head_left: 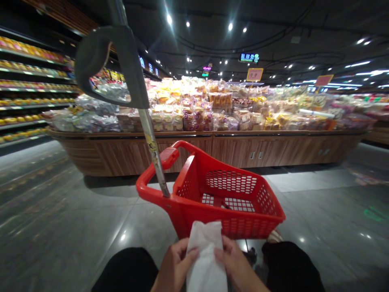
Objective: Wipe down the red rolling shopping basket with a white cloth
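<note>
Low in front of me, a folded white paper tissue is pinched by its two sides. My left hand grips its left edge, thumb on the near face. On the opposite edge, my right hand holds it with thumb and curled fingers. Just beyond the tissue stands a red plastic shopping cart, whose near wall is partly hidden by the tissue's top. A metal pole with a grey loop handle rises from the cart's left end.
Behind the cart runs a long wooden display counter heaped with packaged baked goods. Stocked shelves line the left side. My knees in black trousers flank my hands above the grey tiled floor. Price signs stand over the goods.
</note>
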`<state>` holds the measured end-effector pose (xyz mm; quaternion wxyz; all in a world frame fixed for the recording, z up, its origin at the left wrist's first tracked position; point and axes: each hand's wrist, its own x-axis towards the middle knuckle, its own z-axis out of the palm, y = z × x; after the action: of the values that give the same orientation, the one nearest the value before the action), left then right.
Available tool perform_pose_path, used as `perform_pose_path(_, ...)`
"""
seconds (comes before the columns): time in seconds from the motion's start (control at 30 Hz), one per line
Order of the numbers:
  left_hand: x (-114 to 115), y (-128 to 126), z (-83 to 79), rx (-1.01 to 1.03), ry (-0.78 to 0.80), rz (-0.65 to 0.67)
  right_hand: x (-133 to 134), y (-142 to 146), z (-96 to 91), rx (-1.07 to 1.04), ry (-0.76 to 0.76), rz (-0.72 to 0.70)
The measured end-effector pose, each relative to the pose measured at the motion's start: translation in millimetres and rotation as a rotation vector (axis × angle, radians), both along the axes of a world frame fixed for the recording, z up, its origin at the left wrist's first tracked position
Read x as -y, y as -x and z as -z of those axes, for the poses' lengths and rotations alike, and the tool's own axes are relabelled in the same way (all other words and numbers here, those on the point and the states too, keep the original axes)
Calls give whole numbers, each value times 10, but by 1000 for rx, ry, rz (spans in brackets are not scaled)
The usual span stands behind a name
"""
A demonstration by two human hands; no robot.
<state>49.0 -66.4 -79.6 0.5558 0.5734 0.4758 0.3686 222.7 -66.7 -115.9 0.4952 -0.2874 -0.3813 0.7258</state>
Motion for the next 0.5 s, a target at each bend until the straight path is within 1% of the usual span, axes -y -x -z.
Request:
perform_pose_path(0.1,41,35,-29,-13,-20,39,10,3,-38,20,-83,-126)
perform_pose_path(0.13,47,54,-27,-31,-32,53,13,16,-49,21,-80,-137)
perform_pose_path(0.2,46,107,-18,-85,-78,58,16,41,-82,16,-24,-115)
perform_pose_path(0.3,6,232,-37,-124,-222,66,-10,2,-194,48,87,-27)
perform_pose_path(0.33,-18,284,-64,-112,-274,97,-31,-45,-250,73,100,24)
perform_pose_path(0.4,-82,401,-150,-98,-340,130,-91,-184,-381,131,56,151)
perform_pose_path(0.43,-121,465,-205,-107,-370,88,-127,-263,-450,170,7,207)
perform_pose_path(0.5,-206,598,-325,-197,-459,-101,-205,-399,-581,277,-119,283)
